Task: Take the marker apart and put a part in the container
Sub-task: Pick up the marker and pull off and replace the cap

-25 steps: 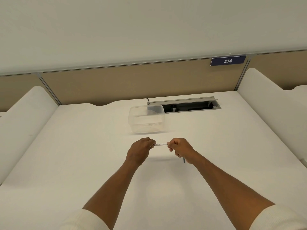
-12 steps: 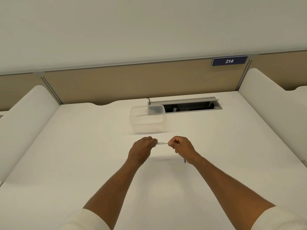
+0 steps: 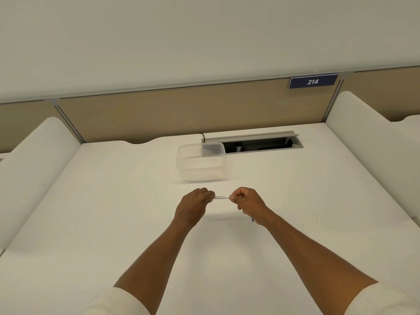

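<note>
A thin white marker [image 3: 221, 197] with small black print lies level between my two fists, just above the white desk [image 3: 113, 212]. My left hand [image 3: 195, 204] is closed around its left end. My right hand [image 3: 246, 202] is closed around its right end. Both ends are hidden inside the fists. A short dark stick-like piece [image 3: 252, 219] peeks out below my right wrist; I cannot tell what it is. The clear plastic container [image 3: 201, 164] stands open and empty on the desk a short way beyond my hands.
Behind the container a grey cable slot [image 3: 252, 144] is sunk into the desk. A beige partition with a blue "214" sign [image 3: 313, 81] closes the back. White curved dividers [image 3: 34, 160] rise at the left and right sides.
Both hands keep their hold on the marker; the visible stretch of barrel between the fists looks slightly longer. The view shifted a little.
</note>
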